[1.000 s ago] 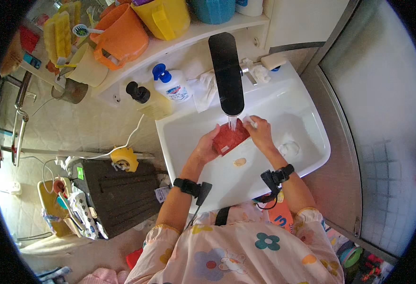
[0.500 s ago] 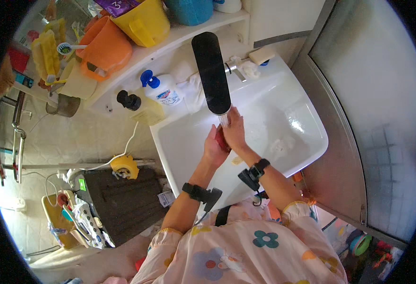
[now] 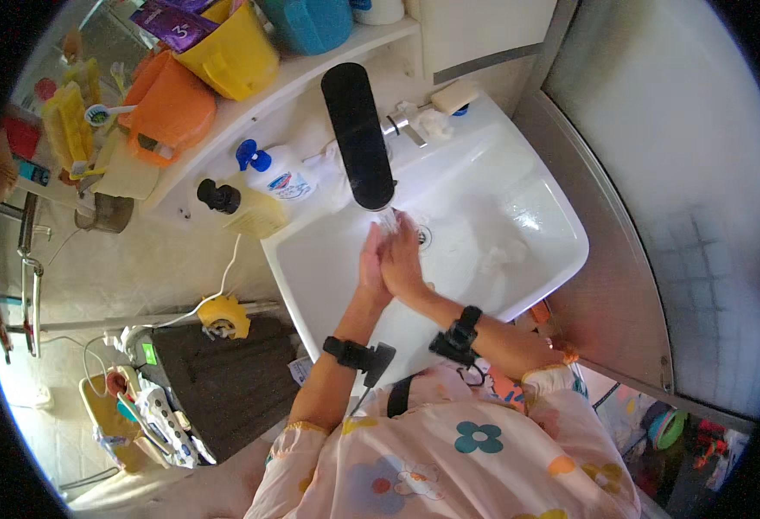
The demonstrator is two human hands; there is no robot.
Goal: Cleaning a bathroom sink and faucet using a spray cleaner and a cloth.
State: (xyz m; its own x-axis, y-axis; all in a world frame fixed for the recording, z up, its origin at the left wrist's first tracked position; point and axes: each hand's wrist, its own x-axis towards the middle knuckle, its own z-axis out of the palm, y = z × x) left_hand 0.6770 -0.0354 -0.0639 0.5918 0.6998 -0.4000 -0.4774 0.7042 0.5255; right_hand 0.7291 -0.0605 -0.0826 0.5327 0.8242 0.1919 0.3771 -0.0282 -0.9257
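My left hand (image 3: 371, 270) and my right hand (image 3: 402, 255) are pressed together over the white sink (image 3: 525, 173), directly below the black faucet (image 3: 356, 136), in running water (image 3: 388, 220). The right hand lies over the inner side of the left, both with fingers close together. Whatever lies between them is hidden. A metal drain (image 3: 425, 238) shows just right of my hands. A white pump bottle with a blue top (image 3: 279, 173) and a pale yellow bottle with a black top (image 3: 253, 212) stand at the sink's back left.
Orange (image 3: 168, 108), yellow (image 3: 235, 56) and blue (image 3: 306, 22) cups stand on a shelf behind. A soap bar (image 3: 454, 93) lies at the back corner. A frosted door (image 3: 657, 156) is on the right, a dark grey surface (image 3: 237, 389) and yellow object (image 3: 224, 316) on the left.
My hands have closed over the red rectangular object, which no longer shows. The right hand moved leftward onto the left. The view has shifted slightly.
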